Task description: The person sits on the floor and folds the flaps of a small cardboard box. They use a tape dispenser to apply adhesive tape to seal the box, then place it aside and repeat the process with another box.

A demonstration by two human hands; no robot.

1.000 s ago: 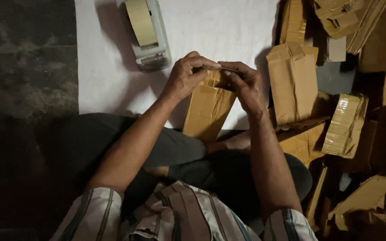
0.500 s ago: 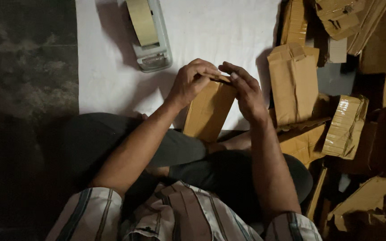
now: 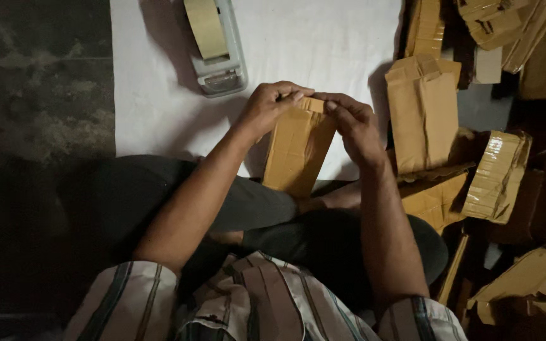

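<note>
Both hands, left hand (image 3: 266,110) and right hand (image 3: 352,123), pinch the brown envelope (image 3: 298,148) at its top flap. The flap looks folded down. Finished packets (image 3: 421,110) lie beside it.

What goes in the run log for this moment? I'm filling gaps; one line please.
left hand: grips brown paper packet top | right hand: same | tape dispenser: on white sheet

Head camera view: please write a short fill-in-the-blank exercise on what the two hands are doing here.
1. Both hands pinch the top edge of a brown paper ____.
2. The tape dispenser stands on a ____ sheet.
3. A similar brown packet lies nearer the person's ____ hand.
Missing words: packet; white; right
</note>
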